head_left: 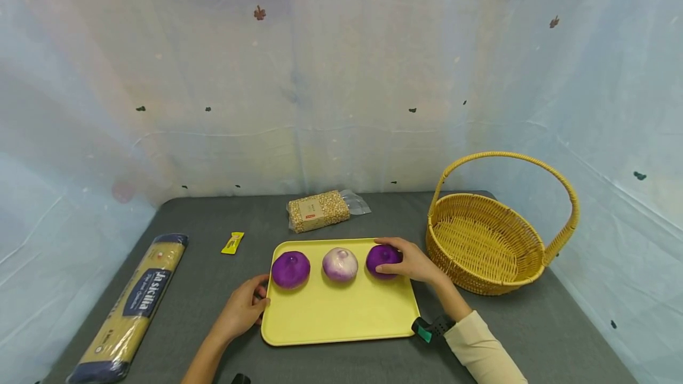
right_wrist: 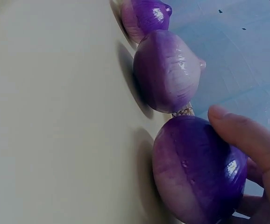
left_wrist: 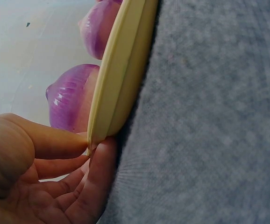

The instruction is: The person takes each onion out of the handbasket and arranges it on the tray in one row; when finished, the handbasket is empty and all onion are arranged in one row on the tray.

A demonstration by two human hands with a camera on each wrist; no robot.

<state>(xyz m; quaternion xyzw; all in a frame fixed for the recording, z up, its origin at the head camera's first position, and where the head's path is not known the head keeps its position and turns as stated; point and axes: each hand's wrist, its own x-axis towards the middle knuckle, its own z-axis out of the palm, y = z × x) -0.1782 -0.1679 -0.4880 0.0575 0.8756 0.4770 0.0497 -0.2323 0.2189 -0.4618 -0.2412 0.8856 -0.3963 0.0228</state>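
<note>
A yellow tray (head_left: 336, 316) carries a row of purple onions: a dark left onion (head_left: 290, 269), a paler middle onion (head_left: 340, 264) and a dark right onion (head_left: 376, 258). My left hand (head_left: 242, 308) pinches the tray's left rim, thumb on top and fingers below, as the left wrist view shows. Fingers and thumb of my right hand (head_left: 413, 262) curl round the right onion, which sits at the tray's far right side. In the right wrist view this onion (right_wrist: 198, 170) is close over the tray surface, with its shadow beside it.
To the right stands a yellow wicker basket (head_left: 485, 242) with a tall handle. Behind the tray lies a clear bag of grains (head_left: 320, 211). A small yellow packet (head_left: 232, 243) and a long pasta package (head_left: 141, 298) lie on the left of the grey table (head_left: 187, 313).
</note>
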